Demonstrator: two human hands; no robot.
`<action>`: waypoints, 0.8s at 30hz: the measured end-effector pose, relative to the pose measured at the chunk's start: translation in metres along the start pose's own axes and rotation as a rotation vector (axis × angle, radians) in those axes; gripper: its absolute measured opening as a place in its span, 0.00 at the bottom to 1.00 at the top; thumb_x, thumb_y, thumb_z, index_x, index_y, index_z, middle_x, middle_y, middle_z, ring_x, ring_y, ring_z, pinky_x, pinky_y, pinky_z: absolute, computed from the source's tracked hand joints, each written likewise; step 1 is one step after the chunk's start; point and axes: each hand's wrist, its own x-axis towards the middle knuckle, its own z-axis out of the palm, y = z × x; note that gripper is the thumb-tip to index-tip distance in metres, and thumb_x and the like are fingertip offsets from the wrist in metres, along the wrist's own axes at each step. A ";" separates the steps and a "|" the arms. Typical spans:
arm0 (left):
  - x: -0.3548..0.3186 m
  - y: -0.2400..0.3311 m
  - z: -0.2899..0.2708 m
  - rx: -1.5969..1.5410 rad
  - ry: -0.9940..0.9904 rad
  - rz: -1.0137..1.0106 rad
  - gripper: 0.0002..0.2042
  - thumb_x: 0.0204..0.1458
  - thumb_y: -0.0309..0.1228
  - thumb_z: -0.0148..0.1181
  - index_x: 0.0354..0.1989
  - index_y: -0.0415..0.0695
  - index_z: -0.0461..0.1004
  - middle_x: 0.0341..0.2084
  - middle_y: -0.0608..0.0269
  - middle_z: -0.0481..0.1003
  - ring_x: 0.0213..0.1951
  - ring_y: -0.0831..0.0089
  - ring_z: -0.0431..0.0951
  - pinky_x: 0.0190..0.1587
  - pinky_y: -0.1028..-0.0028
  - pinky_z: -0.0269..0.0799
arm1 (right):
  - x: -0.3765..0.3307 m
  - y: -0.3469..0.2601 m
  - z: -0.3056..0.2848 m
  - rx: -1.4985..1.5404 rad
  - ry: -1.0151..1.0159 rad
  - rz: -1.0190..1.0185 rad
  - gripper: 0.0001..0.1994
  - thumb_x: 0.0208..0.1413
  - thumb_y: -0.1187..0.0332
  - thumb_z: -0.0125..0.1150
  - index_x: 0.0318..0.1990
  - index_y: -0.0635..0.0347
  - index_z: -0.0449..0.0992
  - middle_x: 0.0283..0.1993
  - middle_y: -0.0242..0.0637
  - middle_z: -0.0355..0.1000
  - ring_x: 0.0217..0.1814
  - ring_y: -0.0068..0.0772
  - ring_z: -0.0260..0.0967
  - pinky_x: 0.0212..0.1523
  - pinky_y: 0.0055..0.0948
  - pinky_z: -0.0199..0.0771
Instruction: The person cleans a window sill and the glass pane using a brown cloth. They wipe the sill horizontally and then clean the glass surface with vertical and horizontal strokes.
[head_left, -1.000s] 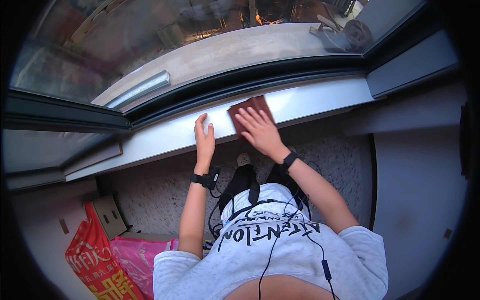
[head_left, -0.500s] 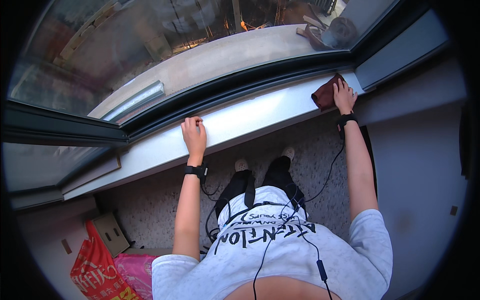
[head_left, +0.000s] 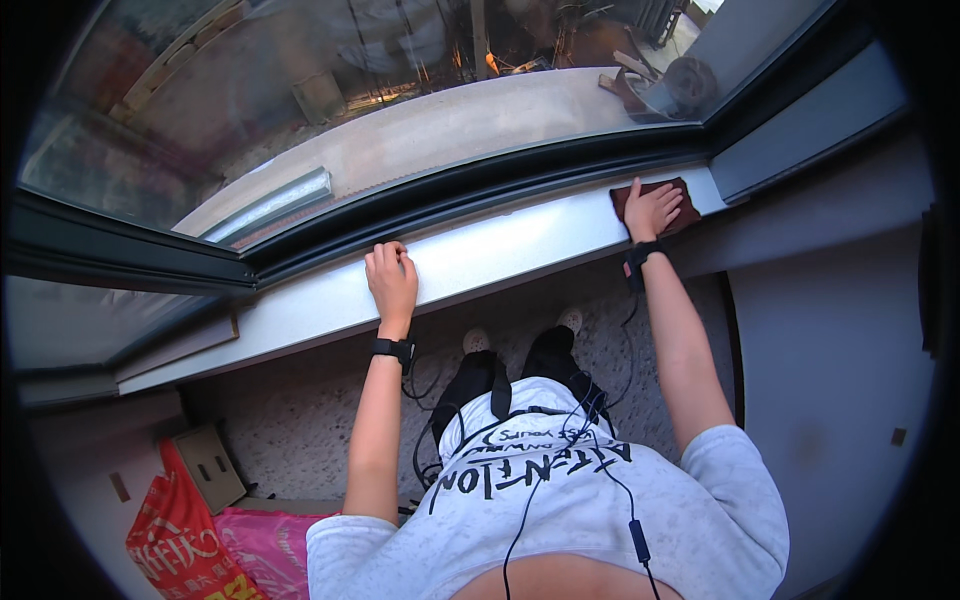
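A white window sill (head_left: 500,237) runs across in front of me below the dark frame. On its right end lies a dark brown cloth (head_left: 682,212), spread fairly flat. My right hand (head_left: 652,210) rests flat on top of this cloth, fingers stretched out and spread, palm hidden. Farther left, my left hand (head_left: 392,282) leans on the sill near the frame with its fingers loosely curled in. Nothing shows in its grasp. Each wrist wears a black band with a cable.
The dark window frame (head_left: 480,172) and glass border the sill's far side. A wall (head_left: 830,330) stands at my right. Low on the left are a red bag (head_left: 180,540), a pink bag (head_left: 265,540) and a box (head_left: 208,466). Cables hang at my waist.
My right hand has shifted left and turned, from the cloth's right edge to flat on top of it. The cloth now lies flatter. My left hand stays nearly in place.
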 end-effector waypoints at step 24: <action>0.035 0.155 0.098 -0.017 -0.783 0.845 0.35 0.58 0.51 0.44 0.69 0.45 0.43 0.69 0.54 0.42 0.70 0.56 0.41 0.69 0.55 0.34 | -0.108 0.062 -0.072 1.138 -0.483 -0.118 0.24 0.63 0.62 0.48 0.63 0.64 0.56 0.63 0.51 0.59 0.66 0.42 0.57 0.62 0.35 0.59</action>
